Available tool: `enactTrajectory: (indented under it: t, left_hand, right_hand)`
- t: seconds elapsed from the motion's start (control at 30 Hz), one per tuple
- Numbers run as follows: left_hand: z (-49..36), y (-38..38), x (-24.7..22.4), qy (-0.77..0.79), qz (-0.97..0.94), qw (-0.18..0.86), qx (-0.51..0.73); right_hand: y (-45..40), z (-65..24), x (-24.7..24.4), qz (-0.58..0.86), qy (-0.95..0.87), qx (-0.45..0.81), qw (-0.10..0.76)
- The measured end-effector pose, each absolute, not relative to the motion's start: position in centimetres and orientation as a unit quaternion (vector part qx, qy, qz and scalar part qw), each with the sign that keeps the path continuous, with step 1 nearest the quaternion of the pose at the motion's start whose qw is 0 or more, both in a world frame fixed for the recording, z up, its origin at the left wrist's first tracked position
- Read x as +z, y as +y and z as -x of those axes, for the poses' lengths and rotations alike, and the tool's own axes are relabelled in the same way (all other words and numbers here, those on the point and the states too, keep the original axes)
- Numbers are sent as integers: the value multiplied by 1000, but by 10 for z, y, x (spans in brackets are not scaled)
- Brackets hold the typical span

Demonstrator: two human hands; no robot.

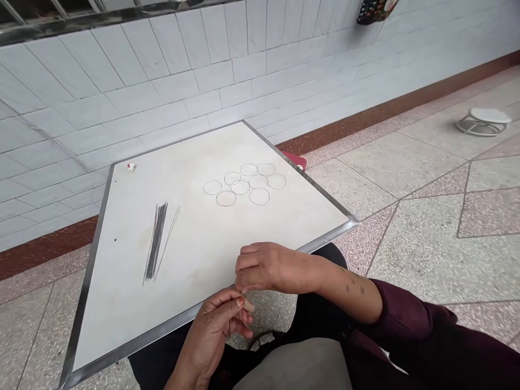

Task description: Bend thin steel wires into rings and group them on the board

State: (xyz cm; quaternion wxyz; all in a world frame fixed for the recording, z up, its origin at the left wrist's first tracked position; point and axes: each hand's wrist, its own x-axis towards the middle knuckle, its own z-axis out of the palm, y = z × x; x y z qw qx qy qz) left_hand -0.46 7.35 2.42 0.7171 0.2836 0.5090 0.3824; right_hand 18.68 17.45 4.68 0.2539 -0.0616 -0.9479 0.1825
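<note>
Just over the table's front edge, my left hand (217, 327) is closed in a pinch, thumb against forefinger. My right hand (266, 268) meets it from above with curled fingers, and the fingertips of both hands come together. Between them shows a bit of what looks like thin wire (242, 294), mostly hidden by the fingers. A small tan piece (248, 305) shows by the left fingertips; I cannot tell whether it is a wrapping. Several thin wire rings (226, 199) lie grouped on the white table (195, 244). To the left lies a bundle of straight dark wires (157, 241), with a few loose ones beside it.
A metal rim (162, 333) edges the table. A small white-and-red object (131, 168) lies at its far left corner. The tiled wall (162, 97) stands behind. A white stool (485, 122) is on the floor at right, and something red (296, 160) shows past the table's right edge.
</note>
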Motion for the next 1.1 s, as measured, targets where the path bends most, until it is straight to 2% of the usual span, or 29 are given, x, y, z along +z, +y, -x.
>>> enactTrajectory:
  t: [0.27, 0.57, 1.1]
  left_hand:
    - [-17, 93, 30, 483, -216, 730, 433]
    - [-34, 111, 26, 489, -200, 727, 439]
    - [-17, 84, 27, 460, -179, 747, 445]
  right_hand:
    - [187, -200, 47, 85, -937, 203, 272]
    - [198, -212, 42, 136, -941, 159, 265]
    - [183, -197, 43, 67, -936, 192, 287]
